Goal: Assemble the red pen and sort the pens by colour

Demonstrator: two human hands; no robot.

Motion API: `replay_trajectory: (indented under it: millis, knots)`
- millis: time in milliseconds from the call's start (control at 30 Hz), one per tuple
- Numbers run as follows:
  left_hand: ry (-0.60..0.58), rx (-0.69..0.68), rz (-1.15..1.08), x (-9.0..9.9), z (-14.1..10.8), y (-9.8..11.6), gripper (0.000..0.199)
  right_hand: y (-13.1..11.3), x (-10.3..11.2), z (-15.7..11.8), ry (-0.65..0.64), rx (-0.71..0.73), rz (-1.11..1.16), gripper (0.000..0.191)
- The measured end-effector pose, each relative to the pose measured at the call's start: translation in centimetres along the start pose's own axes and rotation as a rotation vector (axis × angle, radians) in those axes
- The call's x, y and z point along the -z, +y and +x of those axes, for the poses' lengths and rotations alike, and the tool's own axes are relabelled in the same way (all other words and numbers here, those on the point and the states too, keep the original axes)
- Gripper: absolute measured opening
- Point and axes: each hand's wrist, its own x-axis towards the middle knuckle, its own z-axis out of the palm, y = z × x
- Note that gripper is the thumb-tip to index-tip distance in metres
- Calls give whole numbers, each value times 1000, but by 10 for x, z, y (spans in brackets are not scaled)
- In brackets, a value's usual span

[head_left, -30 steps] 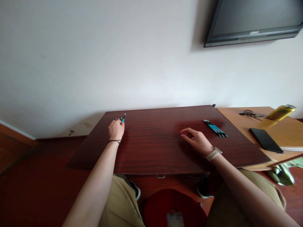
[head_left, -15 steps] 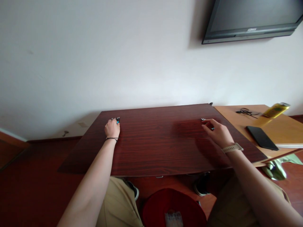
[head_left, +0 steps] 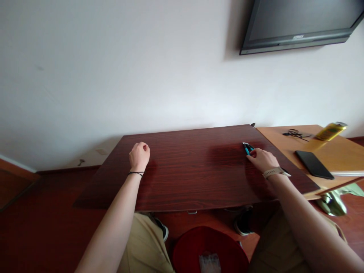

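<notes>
My left hand [head_left: 139, 154] is curled into a fist over the left part of the dark red-brown table [head_left: 187, 170]. Its knuckles face up, and whatever is inside the curled fingers is hidden. On the right part of the same table, my right hand [head_left: 262, 159] has its thumb and fingers closed at the near ends of blue-and-black pens [head_left: 246, 148]. The pens' tips point away from me, toward the wall. How many pens there are is unclear, since the hand covers their near ends.
A lighter wooden table [head_left: 345, 153] adjoins on the right, bearing a black phone [head_left: 314, 164], a dark cable [head_left: 296, 133] and a yellow can [head_left: 331, 131]. A television [head_left: 298, 38] hangs on the wall above. Below, a red stool [head_left: 187, 252] holds a clear packet [head_left: 209, 263].
My left hand has shifted slightly right and turned, and the pens beside it no longer show. My right hand has drawn back toward me and closed, uncovering more of the blue pens.
</notes>
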Motion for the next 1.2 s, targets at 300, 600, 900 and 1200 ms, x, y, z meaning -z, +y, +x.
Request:
replay_trajectory:
  millis: [300,600,900,1200]
  knots:
    - [-311,-296,-578,4,-89,101,21,-97,-6,-45,-37,318,644,32]
    - [-648,-209,-991,-21,-128,137,35,-184,-20,-118,-229,689,801,22]
    - [-240,-86,-265,-1,-53,78,27,-161,3,-104,-142,634,739,25]
    - [-175,95,224,-19,13,-21,35,-74,19,-43,128,320,421,31]
